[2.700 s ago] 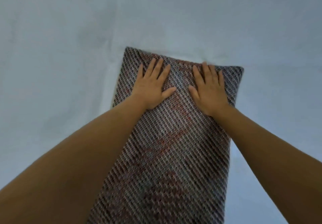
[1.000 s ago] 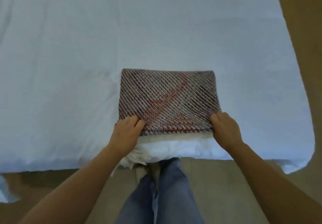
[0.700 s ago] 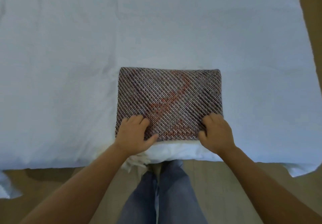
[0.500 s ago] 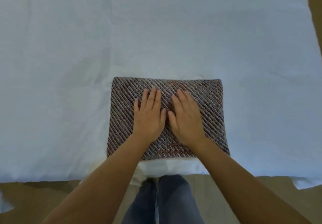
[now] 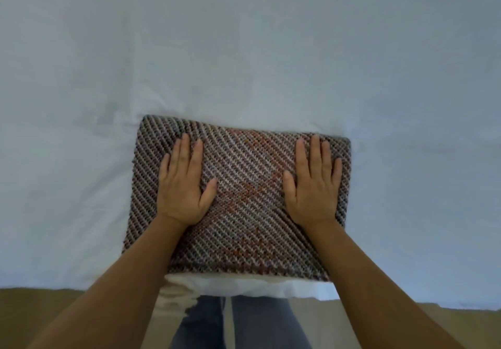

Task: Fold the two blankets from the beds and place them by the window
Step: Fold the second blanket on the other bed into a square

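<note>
- The left hand (image 5: 181,186) lies flat and fully spread, palm down, on the left part of the folded grey-and-rust knitted blanket (image 5: 244,199); it grips nothing, only presses.
- The right hand (image 5: 314,183) does the same on the right part, fingers straight and pointing toward the top of the frame, thumb turned inward.
- The blanket sits as a thick rectangular pad in the lower centre of the frame, on the white bed sheet (image 5: 81,104), its near edge close to the bed's edge.
- It looks soft, limp and fairly light, with a coarse knit that should not slip; the layers would likely spring open or sag if lifted by one corner.
- The safest hold is probably under both short sides, palms beneath, thumbs on top.
- Blue-jeaned legs (image 5: 238,324) and tan floor (image 5: 40,319) fill the bottom.
</note>
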The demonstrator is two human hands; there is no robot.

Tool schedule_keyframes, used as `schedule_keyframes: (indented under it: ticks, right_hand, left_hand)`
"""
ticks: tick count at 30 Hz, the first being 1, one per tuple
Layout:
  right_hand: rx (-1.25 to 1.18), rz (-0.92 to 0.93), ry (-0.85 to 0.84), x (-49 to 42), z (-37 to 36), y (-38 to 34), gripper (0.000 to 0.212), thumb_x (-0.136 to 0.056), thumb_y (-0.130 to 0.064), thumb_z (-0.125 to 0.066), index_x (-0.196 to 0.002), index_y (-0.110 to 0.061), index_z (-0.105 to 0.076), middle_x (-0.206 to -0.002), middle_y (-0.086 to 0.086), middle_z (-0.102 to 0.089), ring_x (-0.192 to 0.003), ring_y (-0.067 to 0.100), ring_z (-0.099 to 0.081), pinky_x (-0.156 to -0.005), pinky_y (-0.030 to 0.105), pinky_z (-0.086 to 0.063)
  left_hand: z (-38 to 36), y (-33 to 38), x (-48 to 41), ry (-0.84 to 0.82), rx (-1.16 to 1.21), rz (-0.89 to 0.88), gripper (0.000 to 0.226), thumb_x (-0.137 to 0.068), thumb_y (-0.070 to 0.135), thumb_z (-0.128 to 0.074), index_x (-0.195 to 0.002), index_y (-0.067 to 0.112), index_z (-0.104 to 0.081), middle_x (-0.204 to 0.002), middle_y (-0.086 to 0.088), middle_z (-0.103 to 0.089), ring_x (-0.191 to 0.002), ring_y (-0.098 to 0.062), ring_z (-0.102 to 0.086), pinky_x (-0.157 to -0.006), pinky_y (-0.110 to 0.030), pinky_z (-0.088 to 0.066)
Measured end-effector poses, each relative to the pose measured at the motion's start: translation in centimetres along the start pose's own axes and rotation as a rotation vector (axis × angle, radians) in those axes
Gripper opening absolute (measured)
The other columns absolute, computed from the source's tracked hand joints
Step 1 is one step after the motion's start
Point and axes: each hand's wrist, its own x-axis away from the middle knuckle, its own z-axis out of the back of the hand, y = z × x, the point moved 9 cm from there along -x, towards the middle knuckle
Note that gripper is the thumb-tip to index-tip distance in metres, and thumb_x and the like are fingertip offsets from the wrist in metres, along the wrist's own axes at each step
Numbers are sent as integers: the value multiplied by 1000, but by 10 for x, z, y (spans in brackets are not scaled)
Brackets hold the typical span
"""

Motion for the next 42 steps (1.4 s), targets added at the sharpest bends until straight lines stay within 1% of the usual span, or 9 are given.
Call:
schedule_keyframes:
  ticks: [9, 16, 18, 21, 24, 31, 36, 38, 42]
  right_hand:
    - [-45, -13, -18, -12, -17, 5, 64, -88, -38, -27, -144, -9, -20, -150, 20, -27, -139, 24, -14, -112, 40, 4]
    - [-118, -145, 21, 25, 9, -36, 64, -92, -35, -27, -147, -7, -10, -156, 12, -7, -144, 22, 1, -111, 34, 16]
    - [-187, -105, -11, 59, 2, -76, 61, -94, -36, -21, -146, -9, -5, -155, 6, -1, -141, 16, 5, -111, 33, 14]
    - [-174, 61, -91, 103, -15, -111, 59, -91, -34, -27, -144, -6, -23, -152, 7, -17, -139, 17, -8, -115, 43, -3]
    - [-20, 173, -102, 117, -23, -86, 60, -90, -37, -32, -141, -6, -30, -147, 13, -35, -136, 25, -18, -113, 47, -11]
    - [38, 90, -200, 125, -16, 4, 59, -92, -43, -21, -143, -12, -13, -151, 7, -17, -139, 23, -11, -114, 43, -3]
    - [-189, -99, -82, 105, 7, 16, 75, -86, -55, -37, -147, -16, -15, -155, 18, -12, -143, 32, -7, -113, 49, -5]
    - [-403, -331, -20, 88, 16, 39, 93, -80, -59, -54, -148, -17, -8, -156, 17, -10, -143, 32, -9, -113, 54, -9]
    - [-579, -555, -147, 65, 2, 50, 120, -65, -68, -65, -147, -21, 9, -156, 5, -16, -142, 24, -21, -113, 55, -19]
  left_hand:
    - [-3, -1, -9, 75, 40, -18, 76, -83, 46, -31, -145, 3, -21, -152, -22, -20, -139, -32, -19, -111, -36, -4]
    - [25, 27, 40, 155, 75, 45, 69, -90, 41, -29, -148, 10, -9, -155, -4, 6, -140, -12, 12, -112, -35, 12]
    - [11, 44, 75, 122, 117, 10, 63, -93, 37, -24, -147, 10, -6, -151, -2, 11, -140, -15, 12, -114, -40, 9]
    - [-11, 36, 114, 47, 46, -38, 57, -93, 35, -24, -143, 8, -15, -152, -12, -12, -139, -25, -4, -111, -48, -6]
    - [-17, 4, 116, 26, -56, -29, 67, -89, 43, -29, -144, 5, -24, -150, -21, -26, -138, -27, -12, -111, -48, -10]
    - [-9, -25, 108, 44, -30, 66, 81, -85, 58, -26, -148, 7, -15, -154, -21, -12, -143, -32, -10, -113, -49, -3]
    - [18, -61, 82, 120, 413, 392, 102, -74, 71, -48, -149, 21, 0, -156, -12, -12, -143, -27, -15, -115, -45, -15]
    - [25, -81, 67, 97, 715, 519, 105, -66, 70, -61, -148, 26, -12, -149, -3, -33, -133, -23, -36, -109, -39, -31]
    - [21, -68, 53, -67, 895, 500, 99, -57, 62, -76, -139, 33, -29, -130, 7, -50, -112, -15, -51, -96, -32, -39]
